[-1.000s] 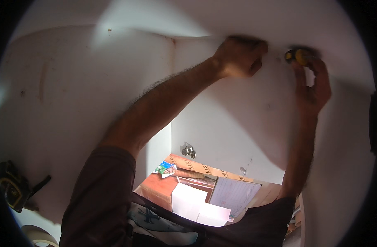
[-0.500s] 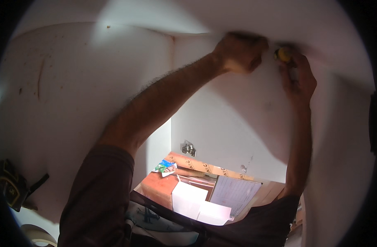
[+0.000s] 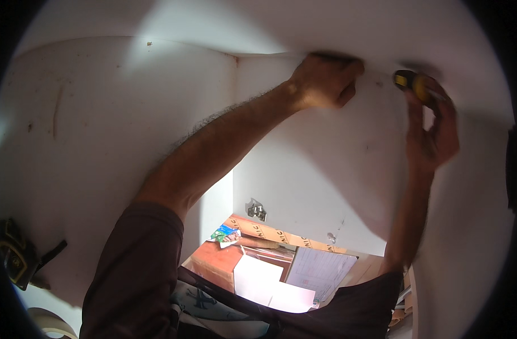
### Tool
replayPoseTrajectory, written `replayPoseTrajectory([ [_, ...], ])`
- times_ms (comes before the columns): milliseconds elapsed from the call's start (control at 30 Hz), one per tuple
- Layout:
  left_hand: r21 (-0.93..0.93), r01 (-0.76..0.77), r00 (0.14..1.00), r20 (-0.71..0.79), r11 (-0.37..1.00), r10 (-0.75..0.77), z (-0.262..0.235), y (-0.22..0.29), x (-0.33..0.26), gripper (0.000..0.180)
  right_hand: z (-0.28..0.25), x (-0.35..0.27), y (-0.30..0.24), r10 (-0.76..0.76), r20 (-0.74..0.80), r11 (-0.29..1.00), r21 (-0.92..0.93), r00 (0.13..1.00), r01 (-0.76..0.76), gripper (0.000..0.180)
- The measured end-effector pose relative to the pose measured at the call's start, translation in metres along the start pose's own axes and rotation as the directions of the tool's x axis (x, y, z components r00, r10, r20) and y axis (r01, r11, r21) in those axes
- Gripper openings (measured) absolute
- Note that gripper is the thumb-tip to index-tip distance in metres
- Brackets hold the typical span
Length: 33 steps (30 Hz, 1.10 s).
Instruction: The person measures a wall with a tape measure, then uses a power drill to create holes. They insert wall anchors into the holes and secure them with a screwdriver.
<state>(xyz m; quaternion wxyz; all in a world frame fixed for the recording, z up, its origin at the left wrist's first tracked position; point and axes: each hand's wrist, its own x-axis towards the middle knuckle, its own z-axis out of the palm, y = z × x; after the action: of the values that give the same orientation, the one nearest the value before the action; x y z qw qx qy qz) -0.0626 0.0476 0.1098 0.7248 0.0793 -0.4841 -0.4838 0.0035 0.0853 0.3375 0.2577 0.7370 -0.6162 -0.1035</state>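
Note:
My left hand (image 3: 326,82) is closed in a fist against the seam where the white back panel (image 3: 303,147) meets the white top panel (image 3: 337,22). What its fingers hold, if anything, is hidden. To its right, my right hand (image 3: 436,124) grips a short black-and-yellow tool (image 3: 412,83) between thumb and fingers, close under the top panel. The tool looks like a stubby handle; its exact kind does not show. A gap separates the two hands.
White side panels enclose both arms. A metal hinge (image 3: 256,209) sits low on the back panel. Below are white sheets (image 3: 258,277), a reddish box (image 3: 213,263) and a colourful packet (image 3: 226,234). At far left are a black-and-yellow item (image 3: 15,254) and a tape roll (image 3: 52,325).
My right hand has moved right and slightly down with the black-and-yellow tool, away from my left hand. The tool now shows more of its side. My left hand stays near the seam.

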Motion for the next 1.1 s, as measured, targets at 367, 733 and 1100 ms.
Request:
replayPoseTrajectory([
  [367,-0.052,-0.023,0.997,-0.077,0.998,0.019,0.002,0.006,-0.001,0.023,0.003,-0.004,-0.002,-0.067,0.103,0.988,-0.129,0.992,0.08,0.025],
  [733,-0.042,0.069,0.998,0.01,0.997,-0.068,0.005,0.01,0.0,0.021,-0.009,-0.007,0.019,0.017,0.217,0.99,-0.138,0.976,0.013,0.032],
  [1100,-0.008,-0.057,0.997,0.047,0.998,0.058,0.019,0.032,0.028,0.017,-0.103,-0.063,0.039,0.129,-0.093,0.982,-0.124,0.987,-0.14,0.036],
])
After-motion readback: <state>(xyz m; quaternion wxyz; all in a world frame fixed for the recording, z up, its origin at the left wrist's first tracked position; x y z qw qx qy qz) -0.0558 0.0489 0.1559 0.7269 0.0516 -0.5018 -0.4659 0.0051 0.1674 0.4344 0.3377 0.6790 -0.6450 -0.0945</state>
